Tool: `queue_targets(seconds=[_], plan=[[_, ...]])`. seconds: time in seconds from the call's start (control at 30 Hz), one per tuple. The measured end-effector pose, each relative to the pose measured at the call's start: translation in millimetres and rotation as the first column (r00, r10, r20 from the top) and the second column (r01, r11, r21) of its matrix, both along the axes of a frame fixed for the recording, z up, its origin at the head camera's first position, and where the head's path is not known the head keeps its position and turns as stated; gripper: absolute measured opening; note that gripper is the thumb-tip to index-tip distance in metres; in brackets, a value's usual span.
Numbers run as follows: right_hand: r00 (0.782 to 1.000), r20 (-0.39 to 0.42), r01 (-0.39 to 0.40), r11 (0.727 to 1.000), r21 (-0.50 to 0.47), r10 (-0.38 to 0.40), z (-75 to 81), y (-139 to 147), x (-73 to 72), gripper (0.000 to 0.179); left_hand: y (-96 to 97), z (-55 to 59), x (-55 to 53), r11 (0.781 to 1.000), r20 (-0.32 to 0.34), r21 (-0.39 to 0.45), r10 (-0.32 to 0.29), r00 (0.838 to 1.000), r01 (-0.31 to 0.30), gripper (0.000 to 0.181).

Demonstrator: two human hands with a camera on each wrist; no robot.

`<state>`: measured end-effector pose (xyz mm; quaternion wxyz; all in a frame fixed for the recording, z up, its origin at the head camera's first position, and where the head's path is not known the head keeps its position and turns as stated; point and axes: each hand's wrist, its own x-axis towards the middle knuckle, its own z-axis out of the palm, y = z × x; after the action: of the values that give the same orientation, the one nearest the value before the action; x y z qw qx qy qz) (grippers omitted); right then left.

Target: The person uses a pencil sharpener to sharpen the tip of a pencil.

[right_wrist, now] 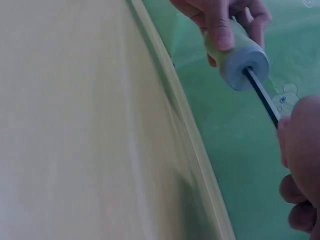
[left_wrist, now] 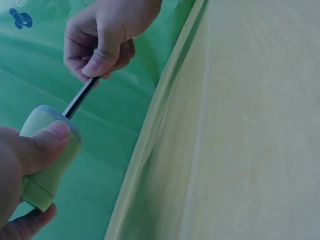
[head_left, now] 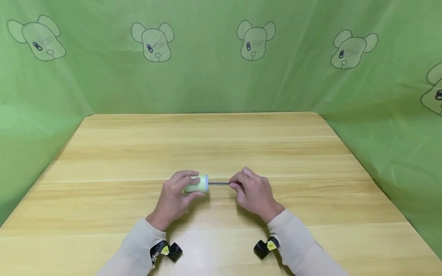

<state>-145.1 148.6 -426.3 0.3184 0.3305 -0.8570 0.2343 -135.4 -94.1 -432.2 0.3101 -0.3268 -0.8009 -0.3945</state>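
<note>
A pale green screwdriver handle point(head_left: 197, 184) with a blue-grey collar lies sideways in my left hand point(head_left: 173, 196), its collar facing right. The thumb and fingers of that hand hold it from both sides. From the hole in the collar runs a thin dark metal screwdriver shaft point(head_left: 218, 183). My right hand point(head_left: 254, 193) pinches the shaft's other end between thumb and curled fingers, which hide the tip. In the left wrist view the shaft point(left_wrist: 80, 99) shows flat sides. The right wrist view looks onto the collar point(right_wrist: 245, 68), where the shaft enters near its middle.
Both hands are above a light wood table point(head_left: 221, 145). Green sheeting point(head_left: 207, 84) with printed bear heads hangs behind and beside it. Black camera mounts sit at the left wrist point(head_left: 167, 250) and the right wrist point(head_left: 266, 247), below beige sleeves.
</note>
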Motion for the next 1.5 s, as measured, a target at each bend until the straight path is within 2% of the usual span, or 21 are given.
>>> queue_targets(seconds=[0.13, 0.27, 0.4, 0.53, 0.77, 0.9, 1.0, 1.1, 1.17, 1.23, 1.3, 1.5], plan=[[0.992, 0.127, -0.007, 1.0, 0.016, 0.004, 0.5, 1.1, 1.7, 0.01, 1.2, 0.5, 1.3, 1.0, 0.008, -0.017, 0.005, 1.0, -0.004, 0.037], [0.99, 0.139, 0.015, 1.0, 0.02, -0.018, -0.3, 2.0, 2.9, 0.017, 2.3, -0.3, 2.7, 1.0, 0.025, -0.021, 0.007, 1.0, -0.006, 0.037], [0.994, 0.077, 0.076, 0.997, -0.009, -0.076, -0.4, 1.5, 1.6, 0.03, 2.9, -0.2, 3.5, 1.0, 0.048, -0.02, 0.009, 0.999, -0.008, 0.038], [0.991, 0.015, 0.133, 0.989, -0.063, -0.132, -0.1, 0.9, -0.8, 0.035, 3.1, 0.2, 2.9, 1.0, 0.054, 0.0, 0.002, 0.999, -0.002, 0.04], [0.981, -0.149, 0.115, 0.991, -0.066, -0.123, 0.7, 1.8, -1.7, 0.028, 1.7, 2.0, 2.0, 0.999, 0.049, 0.047, -0.024, 0.999, 0.022, 0.042], [0.972, -0.206, 0.102, 0.994, -0.046, -0.109, 0.9, 1.6, -1.7, 0.034, -0.1, 2.9, 1.8, 0.997, 0.062, 0.067, -0.031, 0.998, 0.027, 0.042], [0.983, -0.159, 0.084, 0.996, -0.03, -0.088, 0.0, 2.2, -0.6, 0.034, -0.6, 2.5, 1.7, 0.998, 0.069, 0.06, -0.033, 0.997, 0.028, 0.04], [0.996, -0.044, 0.074, 0.997, -0.013, -0.074, -0.8, 2.0, 0.4, 0.027, -0.4, 1.7, 1.6, 0.998, 0.07, 0.048, -0.032, 0.997, 0.029, 0.039], [0.996, 0.029, 0.079, 0.997, -0.002, -0.078, -1.8, 1.7, 1.1, 0.025, 0.1, 1.1, 1.9, 0.999, 0.071, 0.04, -0.031, 0.997, 0.028, 0.039], [0.994, 0.062, 0.087, 0.996, 0.007, -0.087, -3.4, 1.4, 1.4, 0.024, 0.5, 0.3, 2.9, 0.999, 0.072, 0.034, -0.03, 0.997, 0.027, 0.039], [0.995, 0.048, 0.087, 0.996, 0.003, -0.087, -5.4, 1.4, 1.3, 0.024, 0.8, -0.3, 3.9, 0.999, 0.072, 0.03, -0.031, 0.997, 0.029, 0.039], [0.993, -0.076, 0.085, 0.995, -0.054, -0.089, -4.7, 1.4, -2.4, 0.029, 1.9, 0.9, 4.3, 0.999, 0.07, 0.031, -0.023, 0.997, 0.021, 0.039]])
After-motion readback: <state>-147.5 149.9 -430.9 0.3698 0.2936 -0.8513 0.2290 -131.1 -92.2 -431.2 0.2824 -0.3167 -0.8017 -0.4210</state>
